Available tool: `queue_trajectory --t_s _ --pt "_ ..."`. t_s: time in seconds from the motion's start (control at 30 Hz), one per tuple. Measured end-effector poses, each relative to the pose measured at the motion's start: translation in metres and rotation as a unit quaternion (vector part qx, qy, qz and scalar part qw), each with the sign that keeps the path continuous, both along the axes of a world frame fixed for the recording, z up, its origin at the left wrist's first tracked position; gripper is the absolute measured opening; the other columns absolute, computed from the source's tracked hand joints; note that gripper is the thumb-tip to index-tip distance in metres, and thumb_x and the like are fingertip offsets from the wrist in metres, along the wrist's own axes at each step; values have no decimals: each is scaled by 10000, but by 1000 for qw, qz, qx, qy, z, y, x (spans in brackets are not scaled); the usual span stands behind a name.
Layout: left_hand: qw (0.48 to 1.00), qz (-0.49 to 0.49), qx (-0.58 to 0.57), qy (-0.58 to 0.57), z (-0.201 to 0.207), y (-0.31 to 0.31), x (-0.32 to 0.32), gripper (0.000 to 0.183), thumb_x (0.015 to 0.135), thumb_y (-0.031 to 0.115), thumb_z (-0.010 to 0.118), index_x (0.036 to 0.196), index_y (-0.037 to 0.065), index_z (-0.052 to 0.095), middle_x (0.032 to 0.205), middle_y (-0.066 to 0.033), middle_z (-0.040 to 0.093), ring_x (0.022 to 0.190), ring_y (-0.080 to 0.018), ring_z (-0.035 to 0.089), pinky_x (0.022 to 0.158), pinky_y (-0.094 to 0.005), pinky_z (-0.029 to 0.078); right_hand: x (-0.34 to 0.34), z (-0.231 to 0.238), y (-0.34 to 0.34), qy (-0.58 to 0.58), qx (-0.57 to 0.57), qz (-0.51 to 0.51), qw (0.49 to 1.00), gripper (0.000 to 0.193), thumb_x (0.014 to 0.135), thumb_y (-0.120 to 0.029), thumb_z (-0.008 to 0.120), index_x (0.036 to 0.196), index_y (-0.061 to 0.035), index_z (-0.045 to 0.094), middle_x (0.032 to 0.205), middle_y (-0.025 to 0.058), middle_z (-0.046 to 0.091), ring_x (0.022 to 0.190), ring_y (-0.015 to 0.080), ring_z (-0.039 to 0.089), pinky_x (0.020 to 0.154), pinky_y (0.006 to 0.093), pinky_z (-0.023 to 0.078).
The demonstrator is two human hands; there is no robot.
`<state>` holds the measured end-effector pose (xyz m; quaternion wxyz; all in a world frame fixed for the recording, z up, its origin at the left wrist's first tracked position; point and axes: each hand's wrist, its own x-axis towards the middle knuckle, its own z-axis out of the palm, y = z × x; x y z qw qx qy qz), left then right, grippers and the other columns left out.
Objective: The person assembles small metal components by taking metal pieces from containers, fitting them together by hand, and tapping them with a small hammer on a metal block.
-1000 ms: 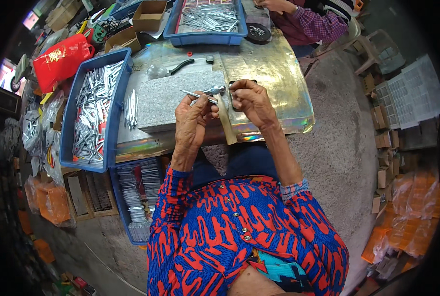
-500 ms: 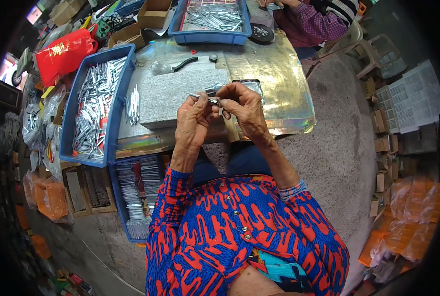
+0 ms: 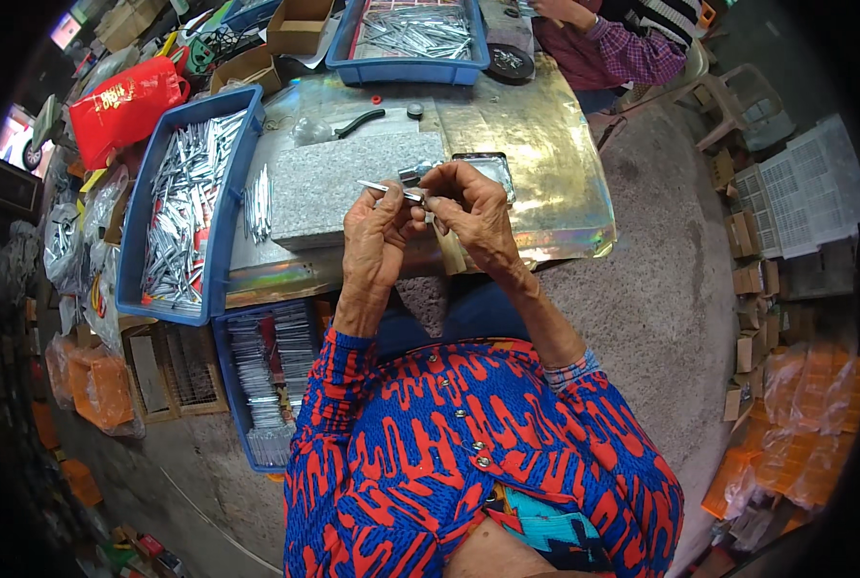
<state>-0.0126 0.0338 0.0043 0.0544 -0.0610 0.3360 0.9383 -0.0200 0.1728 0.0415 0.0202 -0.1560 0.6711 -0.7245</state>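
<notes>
A slim, bright silver metal piece (image 3: 372, 184) is pinched between the thumb and fingers of my left hand (image 3: 374, 236), its tip pointing left. My right hand (image 3: 485, 217) is closed at the piece's other end, fingertips pressed together; whatever small part lies between them is hidden. Both hands are just above the near right part of a grey speckled stone block (image 3: 319, 188). Several similar silver pieces (image 3: 258, 204) lie beside the block's left side. A shallow dark-rimmed tray (image 3: 507, 171) sits beyond my right hand.
Blue trays of silver pieces stand at the left (image 3: 131, 246), the far side (image 3: 410, 73) and below the table (image 3: 229, 371). Pliers (image 3: 360, 122) and a black cap (image 3: 414, 112) lie past the block. A co-worker's sleeve (image 3: 642, 48) shows at far right, near a round black dish (image 3: 509, 64).
The silver piece has turned slightly, and more of its bright surface shows. My hands stay almost in place. The co-worker's hand has shifted to the right.
</notes>
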Motion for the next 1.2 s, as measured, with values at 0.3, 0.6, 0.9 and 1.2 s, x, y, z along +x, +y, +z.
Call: queue_trajectory --t_s 0.3,0.6,0.9,1.2 --pt "967 128 -184 123 12 4 7 143 833 68 583 917 17 480 755 -77 587 600 -140 596 512 -229 487 6 -8 -10 194 144 -74 968 193 757 69 452 926 -4 508 742 49 535 701 109 551 612 242 456" --pt "967 116 -190 121 9 -3 9 141 830 57 585 906 13 475 720 -78 579 569 -131 583 480 -217 462 9 -11 -11 157 139 -28 977 126 808 29 490 928 -10 486 833 2 490 744 52 485 679 186 417" --pt "960 113 -234 102 5 -7 9 149 822 92 609 908 -6 538 763 -73 602 631 -126 595 541 -218 479 3 -33 -24 150 97 -83 980 164 760 47 497 915 -7 492 756 73 544 669 132 554 590 249 455" --pt "922 130 -346 117 2 -28 -8 143 833 98 586 899 -19 535 749 -103 625 610 -118 595 520 -200 477 -3 -39 -37 61 44 -56 996 238 817 35 437 1054 14 447 880 92 554 642 118 539 525 229 446"
